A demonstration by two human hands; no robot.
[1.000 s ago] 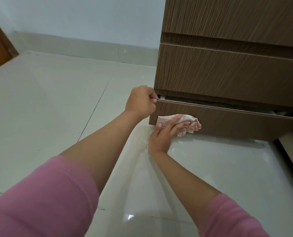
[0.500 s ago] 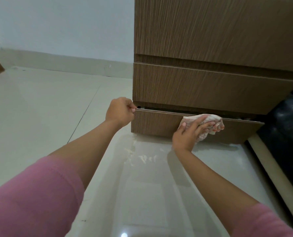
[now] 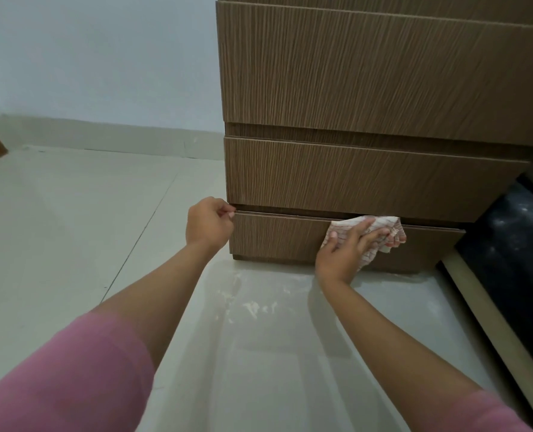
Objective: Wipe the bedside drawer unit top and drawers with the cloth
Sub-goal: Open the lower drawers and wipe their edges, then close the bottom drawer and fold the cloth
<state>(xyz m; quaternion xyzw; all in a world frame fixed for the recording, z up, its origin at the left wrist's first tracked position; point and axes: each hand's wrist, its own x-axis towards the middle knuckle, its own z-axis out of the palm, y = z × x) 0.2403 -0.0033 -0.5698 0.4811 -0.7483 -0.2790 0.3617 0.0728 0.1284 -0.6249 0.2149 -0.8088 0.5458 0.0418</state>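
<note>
The brown wood-grain drawer unit [image 3: 368,88] stands ahead on the floor, its top out of view. The bottom drawer [image 3: 277,238] sits almost flush with the unit. My left hand [image 3: 207,224] has its fingers curled at the drawer's top left corner, pinching its edge. With my right hand [image 3: 349,247] I press a white cloth with red lines [image 3: 380,226] against the drawer front near its top edge, right of the middle, fingers spread over the cloth.
Glossy pale floor tiles [image 3: 72,229] stretch to the left and below me, with whitish smears [image 3: 252,304] in front of the unit. A dark bed or mattress side [image 3: 514,244] with a beige frame rail [image 3: 492,322] lies close on the right. A white wall [image 3: 103,57] is behind.
The bottom drawer has slid in from ajar to almost flush. My right hand has carried the cloth rightward along the drawer's top edge. The view has shifted right and closer.
</note>
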